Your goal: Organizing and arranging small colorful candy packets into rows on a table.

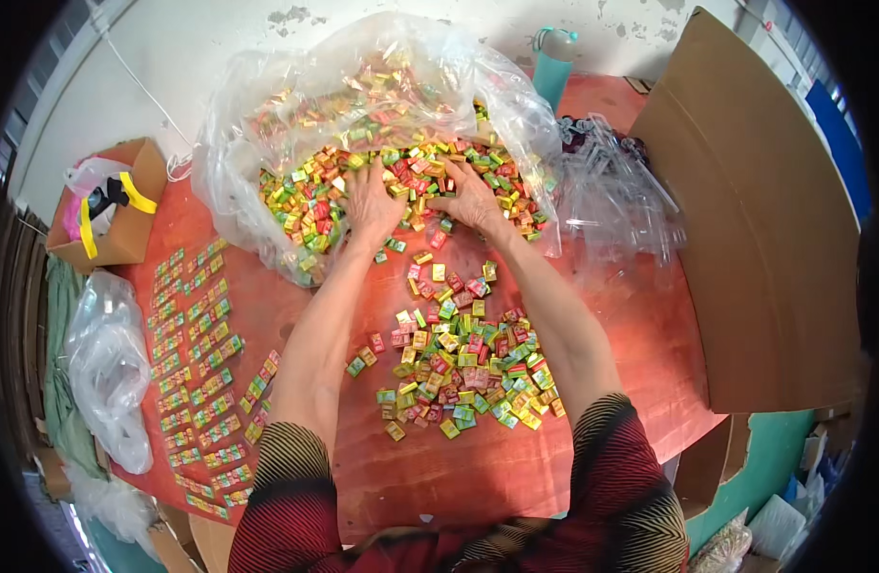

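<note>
A large clear plastic bag (234, 181) lies open at the back of the table, full of small box-shaped packets (310, 201) in red, yellow, green and orange. Both my arms reach forward to its mouth. My left hand (371, 202) rests on the packets with its fingers spread, the tips partly sunk among them. Just to its right, my right hand (473, 199) also presses into the packets, thumb apart from the fingers. I see no packet gripped in either hand. Between my forearms, a loose heap of the same packets (468, 358) is spread on the red table (411, 492).
Rows of packets (210, 358) are lined up on the left. A cardboard box (124, 244) and a crumpled plastic bag (110, 372) sit at the left edge. A teal bottle (552, 72), clear plastic pieces (616, 196) and a tall cardboard sheet (755, 229) stand on the right.
</note>
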